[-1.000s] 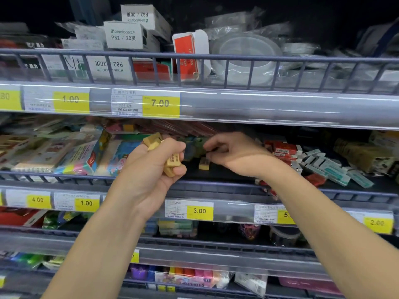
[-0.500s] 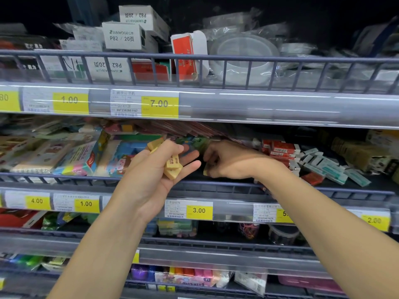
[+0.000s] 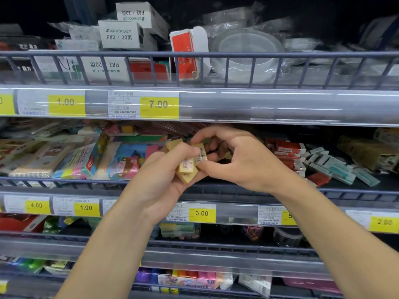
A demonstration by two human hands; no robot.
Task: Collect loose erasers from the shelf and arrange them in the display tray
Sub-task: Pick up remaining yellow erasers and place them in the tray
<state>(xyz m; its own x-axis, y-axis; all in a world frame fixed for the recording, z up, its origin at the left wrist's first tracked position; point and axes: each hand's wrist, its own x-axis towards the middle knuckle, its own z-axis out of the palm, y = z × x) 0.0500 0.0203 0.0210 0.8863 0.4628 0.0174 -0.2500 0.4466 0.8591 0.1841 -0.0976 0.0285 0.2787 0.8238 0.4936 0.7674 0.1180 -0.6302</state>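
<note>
Mid-collection I'd say: left hand (image 3: 166, 182) clutches a bunch of yellow erasers (image 3: 187, 167) in front of the middle shelf (image 3: 356, 192), right hand (image 3: 239, 160) pinching 1 barcoded eraser (image 3: 200, 152) into the pile. Display tray's not visible, so finding it probably comes next.

Light falls from above and in front, leaving the shelf depths behind the hands dim. Glare streaks the clear price strip (image 3: 280, 104) above them. Edges bow and blur outward.

both hands raised together, left grip (image 3: 172, 169) and right grip (image 3: 233, 160) curled, touching.
</note>
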